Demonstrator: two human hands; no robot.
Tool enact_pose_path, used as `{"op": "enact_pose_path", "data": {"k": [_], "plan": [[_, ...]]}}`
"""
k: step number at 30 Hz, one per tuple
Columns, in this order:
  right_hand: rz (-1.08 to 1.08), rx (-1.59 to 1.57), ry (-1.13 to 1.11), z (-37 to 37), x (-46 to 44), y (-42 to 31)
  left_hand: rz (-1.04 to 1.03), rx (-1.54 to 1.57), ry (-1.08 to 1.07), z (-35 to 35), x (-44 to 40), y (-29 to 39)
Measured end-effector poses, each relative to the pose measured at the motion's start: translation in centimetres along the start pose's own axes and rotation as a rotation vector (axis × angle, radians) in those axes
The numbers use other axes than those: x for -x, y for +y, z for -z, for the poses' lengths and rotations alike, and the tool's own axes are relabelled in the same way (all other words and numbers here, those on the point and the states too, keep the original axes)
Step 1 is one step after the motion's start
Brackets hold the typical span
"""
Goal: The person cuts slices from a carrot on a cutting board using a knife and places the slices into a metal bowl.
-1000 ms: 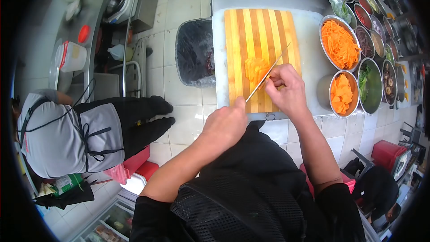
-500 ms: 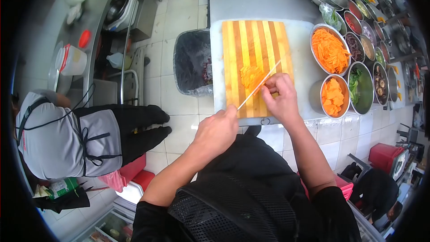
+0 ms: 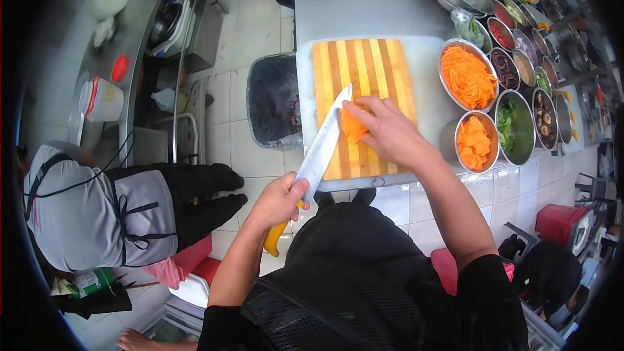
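A wide knife (image 3: 322, 146) with a yellow handle is in my left hand (image 3: 281, 200), its blade tilted flat with the tip over the striped wooden cutting board (image 3: 396, 78). My right hand (image 3: 390, 131) reaches over the board from the right, fingers stretched out and touching a small pile of orange slices (image 3: 351, 127) beside the blade. The hand covers part of the pile. Right of the board stand a bowl of orange shreds (image 3: 468, 77) and a metal pot of orange slices (image 3: 473, 143).
Bowls of greens (image 3: 507, 120) and mushrooms (image 3: 545, 117) stand at the right. A black-lined bin (image 3: 273, 101) is left of the table. A person in a grey shirt (image 3: 81, 211) stands at the left; another person's hand (image 3: 134, 340) shows at bottom left.
My left hand has moved left and down, turning the knife from edge-on to flat. My right hand has stretched its fingers leftward over the slices. The board appears slightly lower and further left in view.
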State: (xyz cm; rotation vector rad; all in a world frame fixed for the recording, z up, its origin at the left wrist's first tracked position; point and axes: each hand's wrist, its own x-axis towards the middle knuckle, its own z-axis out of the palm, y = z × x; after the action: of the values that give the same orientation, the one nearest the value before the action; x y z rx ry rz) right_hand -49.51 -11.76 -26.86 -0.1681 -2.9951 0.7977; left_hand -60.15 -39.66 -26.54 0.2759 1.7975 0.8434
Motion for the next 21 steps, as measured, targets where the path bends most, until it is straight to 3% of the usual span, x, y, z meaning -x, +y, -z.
{"op": "enact_pose_path", "data": {"k": [4,7,12,21], "plan": [[0.059,0.043,0.063,-0.9,-0.9,0.3,-0.039,-0.015,-0.037,-0.9,-0.7,-0.1],[-0.032,0.031,0.009,-0.9,-1.1,0.1,-0.005,-0.034,-0.038,-0.9,-0.3,0.4],[-0.077,-0.098,0.128,-0.6,-0.1,-0.2,0.001,-0.106,-0.028,-1.0,0.4,1.9],[-0.379,-0.057,0.334,8.0,8.5,-2.3,-0.177,-0.388,-0.215,-3.0,1.7,9.4]]}}
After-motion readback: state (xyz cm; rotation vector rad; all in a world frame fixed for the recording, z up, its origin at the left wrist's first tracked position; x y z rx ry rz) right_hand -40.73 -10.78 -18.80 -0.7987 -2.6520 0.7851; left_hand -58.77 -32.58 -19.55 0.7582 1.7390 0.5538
